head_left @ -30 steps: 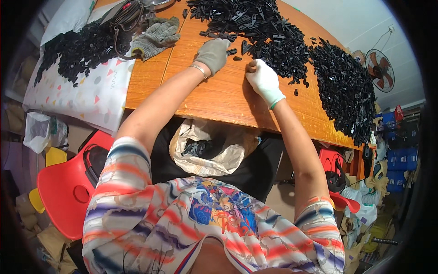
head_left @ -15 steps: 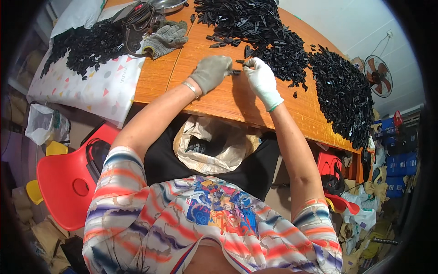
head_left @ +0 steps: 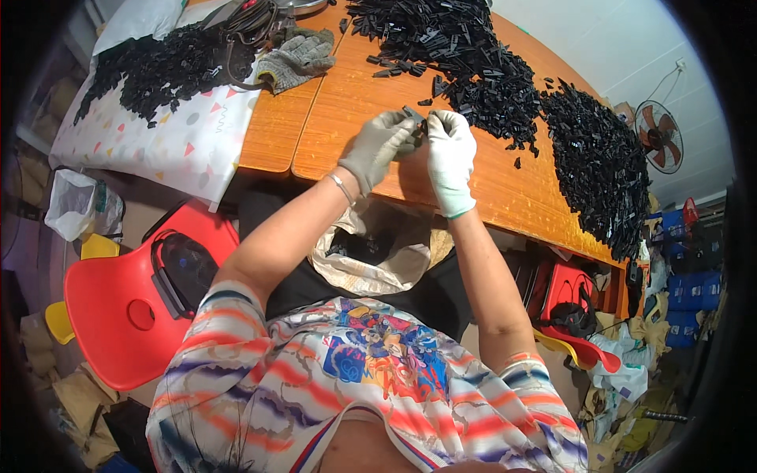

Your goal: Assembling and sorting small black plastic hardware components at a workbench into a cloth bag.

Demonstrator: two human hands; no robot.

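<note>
My left hand (head_left: 377, 151), in a grey glove, is closed with a small dark clip-like plastic piece (head_left: 412, 114) at its fingertips. Right beside it, my right hand (head_left: 451, 162) in a white glove pinches a small black plastic piece (head_left: 423, 126), mostly hidden by the fingers. The two sets of fingertips nearly meet above the front part of the wooden table (head_left: 339, 118). Beyond them spreads a big heap of black plastic pieces (head_left: 449, 55). An open whitish sack (head_left: 371, 280) with dark pieces inside stands at my lap, below my hands.
Another black heap (head_left: 595, 165) covers the table's right side. At left, more black pieces (head_left: 165, 75) lie on a patterned white cloth (head_left: 193, 158), near a loose grey knitted glove (head_left: 303, 59). A red chair (head_left: 110, 315) stands at left, a fan (head_left: 659, 135) at far right.
Both hands have drawn back toward me, and their fingertips have come closer together. The dark piece in my left hand now points up and away. The view has shifted slightly.
</note>
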